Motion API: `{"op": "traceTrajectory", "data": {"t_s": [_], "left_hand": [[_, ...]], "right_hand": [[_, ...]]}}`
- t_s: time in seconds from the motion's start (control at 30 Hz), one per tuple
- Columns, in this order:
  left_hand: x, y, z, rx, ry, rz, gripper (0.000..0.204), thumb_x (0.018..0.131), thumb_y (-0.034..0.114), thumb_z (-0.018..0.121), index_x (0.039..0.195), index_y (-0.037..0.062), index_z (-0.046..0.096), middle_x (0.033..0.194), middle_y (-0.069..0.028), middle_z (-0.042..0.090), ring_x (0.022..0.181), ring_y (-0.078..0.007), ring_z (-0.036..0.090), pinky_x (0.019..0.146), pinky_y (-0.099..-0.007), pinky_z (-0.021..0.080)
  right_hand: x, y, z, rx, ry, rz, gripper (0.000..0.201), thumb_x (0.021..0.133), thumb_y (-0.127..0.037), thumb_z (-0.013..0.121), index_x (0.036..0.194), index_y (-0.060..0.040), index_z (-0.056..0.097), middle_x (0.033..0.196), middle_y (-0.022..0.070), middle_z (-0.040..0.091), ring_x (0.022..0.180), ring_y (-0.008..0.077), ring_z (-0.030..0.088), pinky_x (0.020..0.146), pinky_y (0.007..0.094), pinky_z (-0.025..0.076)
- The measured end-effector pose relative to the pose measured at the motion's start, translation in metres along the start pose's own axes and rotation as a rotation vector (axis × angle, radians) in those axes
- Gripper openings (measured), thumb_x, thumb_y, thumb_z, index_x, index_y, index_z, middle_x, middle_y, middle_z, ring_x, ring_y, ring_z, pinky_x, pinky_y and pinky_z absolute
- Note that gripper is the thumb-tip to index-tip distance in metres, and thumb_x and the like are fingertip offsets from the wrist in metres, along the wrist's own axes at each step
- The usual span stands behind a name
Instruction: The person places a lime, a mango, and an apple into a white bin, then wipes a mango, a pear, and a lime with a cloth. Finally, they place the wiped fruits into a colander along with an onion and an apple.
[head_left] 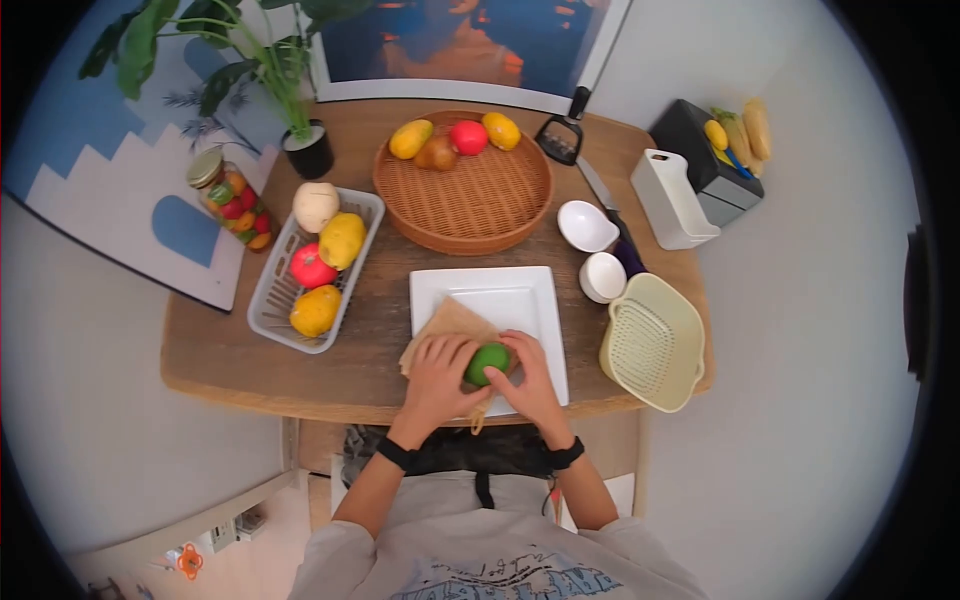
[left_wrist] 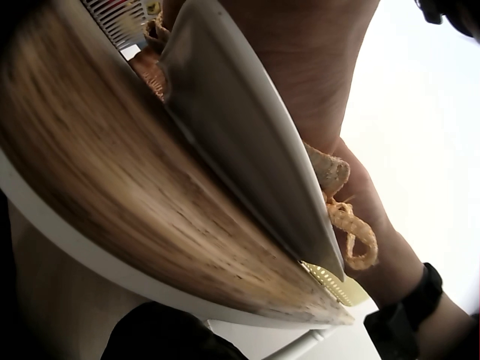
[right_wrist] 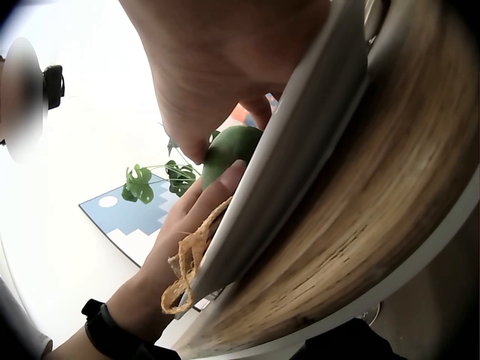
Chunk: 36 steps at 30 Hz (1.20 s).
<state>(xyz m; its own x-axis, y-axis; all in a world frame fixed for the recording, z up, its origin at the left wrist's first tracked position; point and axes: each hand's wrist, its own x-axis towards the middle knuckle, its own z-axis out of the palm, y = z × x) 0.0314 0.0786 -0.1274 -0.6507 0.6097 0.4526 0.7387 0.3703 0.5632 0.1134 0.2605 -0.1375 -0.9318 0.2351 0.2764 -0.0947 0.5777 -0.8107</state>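
Note:
A smooth green fruit (head_left: pixel 488 364) is held between both hands over a white square plate (head_left: pixel 540 300). My left hand (head_left: pixel 440 376) curls its fingers and thumb around the fruit's left side, above a tan cloth (head_left: pixel 455 318) that lies folded on the plate. From the right, my right hand (head_left: pixel 528 378) curves thumb and fingers around the same fruit. The right wrist view shows the green fruit (right_wrist: pixel 234 142) between the fingers, close over the plate's rim. The cloth's cord loop (left_wrist: pixel 358 238) hangs over the plate's near edge in the left wrist view.
A grey basket (head_left: pixel 262 312) of fruit stands left, near a jar (head_left: pixel 236 200) and a potted plant (head_left: pixel 308 150). Behind lies a round wicker tray (head_left: pixel 460 205) with several fruits. At right are two white bowls (head_left: pixel 602 277), a knife (head_left: pixel 597 184), a cream colander (head_left: pixel 655 345) and a white bin (head_left: pixel 672 205).

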Motion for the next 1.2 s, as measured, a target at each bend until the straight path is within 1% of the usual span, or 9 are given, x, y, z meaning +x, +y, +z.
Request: {"op": "traceTrajectory", "data": {"t_s": [0.33, 0.53, 0.67, 0.77, 0.87, 0.9, 1.07, 1.13, 1.2], "left_hand": [[-0.005, -0.003, 0.005, 0.032, 0.006, -0.011, 0.065, 0.079, 0.042, 0.083, 0.127, 0.0028, 0.064, 0.126, -0.0140, 0.065, 0.118, -0.0337, 0.059, 0.105, -0.0468, 0.043], [-0.003, -0.001, 0.002, 0.008, 0.002, -0.053, 0.071, 0.079, 0.047, 0.084, 0.131, 0.0018, 0.064, 0.124, -0.0163, 0.066, 0.117, -0.0360, 0.060, 0.106, -0.0476, 0.043], [-0.005, -0.007, 0.009, 0.040, 0.000, -0.057, 0.072, 0.081, 0.049, 0.082, 0.131, 0.0009, 0.064, 0.121, -0.0188, 0.067, 0.115, -0.0382, 0.060, 0.105, -0.0488, 0.043], [-0.004, -0.004, 0.008, 0.057, 0.028, -0.021, 0.065, 0.085, 0.043, 0.082, 0.129, -0.0006, 0.065, 0.119, -0.0207, 0.068, 0.114, -0.0399, 0.061, 0.103, -0.0495, 0.046], [-0.006, -0.008, 0.001, -0.136, 0.089, -0.115, 0.055, 0.086, 0.032, 0.083, 0.128, -0.0010, 0.065, 0.120, -0.0211, 0.068, 0.113, -0.0411, 0.062, 0.101, -0.0500, 0.048], [-0.002, 0.002, -0.024, -0.150, 0.136, -0.086, 0.046, 0.088, 0.019, 0.081, 0.126, -0.0008, 0.065, 0.121, -0.0213, 0.068, 0.114, -0.0410, 0.063, 0.101, -0.0489, 0.050], [-0.003, -0.019, -0.123, 0.028, 0.315, -0.011, 0.037, 0.090, 0.014, 0.077, 0.122, -0.0004, 0.066, 0.118, -0.0211, 0.068, 0.111, -0.0410, 0.063, 0.098, -0.0479, 0.050], [0.005, -0.035, -0.155, 0.195, 0.284, -0.065, 0.036, 0.090, 0.016, 0.076, 0.121, 0.0002, 0.066, 0.118, -0.0189, 0.069, 0.110, -0.0398, 0.064, 0.097, -0.0485, 0.049], [0.005, -0.060, -0.177, 0.367, 0.047, -0.179, 0.039, 0.090, 0.021, 0.076, 0.122, 0.0009, 0.066, 0.118, -0.0177, 0.069, 0.110, -0.0391, 0.065, 0.097, -0.0495, 0.048]], "right_hand": [[0.000, 0.000, -0.001, -0.032, -0.020, 0.001, 0.061, 0.079, -0.024, 0.090, 0.126, -0.0006, 0.059, 0.135, 0.0201, 0.060, 0.130, 0.0374, 0.055, 0.109, 0.0458, 0.044], [-0.006, 0.001, -0.006, 0.104, 0.172, 0.136, 0.069, 0.080, -0.019, 0.090, 0.133, -0.0012, 0.051, 0.129, 0.0189, 0.062, 0.124, 0.0321, 0.061, 0.105, 0.0426, 0.049], [0.060, -0.018, -0.034, -0.029, 0.225, 0.048, 0.066, 0.082, -0.019, 0.089, 0.133, -0.0005, 0.052, 0.119, 0.0172, 0.066, 0.117, 0.0293, 0.065, 0.103, 0.0428, 0.050], [0.147, -0.030, -0.049, -0.150, 0.266, -0.179, 0.074, 0.084, -0.022, 0.086, 0.142, 0.0024, 0.048, 0.134, 0.0257, 0.058, 0.125, 0.0393, 0.057, 0.107, 0.0459, 0.047], [0.187, -0.037, -0.049, -0.289, 0.377, -0.204, 0.075, 0.085, -0.024, 0.085, 0.144, 0.0029, 0.047, 0.135, 0.0276, 0.057, 0.129, 0.0440, 0.053, 0.110, 0.0487, 0.043], [0.185, -0.037, -0.045, -0.271, 0.416, -0.271, 0.073, 0.088, -0.023, 0.082, 0.146, 0.0028, 0.046, 0.137, 0.0271, 0.056, 0.131, 0.0448, 0.051, 0.111, 0.0494, 0.042], [0.084, -0.047, -0.026, -0.180, 0.385, -0.204, 0.061, 0.091, -0.018, 0.078, 0.142, 0.0021, 0.050, 0.138, 0.0251, 0.056, 0.132, 0.0429, 0.051, 0.113, 0.0485, 0.041], [0.041, -0.047, -0.025, -0.157, 0.394, -0.117, 0.058, 0.092, -0.016, 0.077, 0.140, 0.0019, 0.052, 0.138, 0.0242, 0.057, 0.131, 0.0425, 0.052, 0.113, 0.0479, 0.042], [-0.002, -0.046, -0.026, -0.127, 0.438, -0.008, 0.054, 0.092, -0.014, 0.077, 0.138, 0.0018, 0.054, 0.138, 0.0234, 0.057, 0.130, 0.0424, 0.054, 0.112, 0.0475, 0.042]]}}
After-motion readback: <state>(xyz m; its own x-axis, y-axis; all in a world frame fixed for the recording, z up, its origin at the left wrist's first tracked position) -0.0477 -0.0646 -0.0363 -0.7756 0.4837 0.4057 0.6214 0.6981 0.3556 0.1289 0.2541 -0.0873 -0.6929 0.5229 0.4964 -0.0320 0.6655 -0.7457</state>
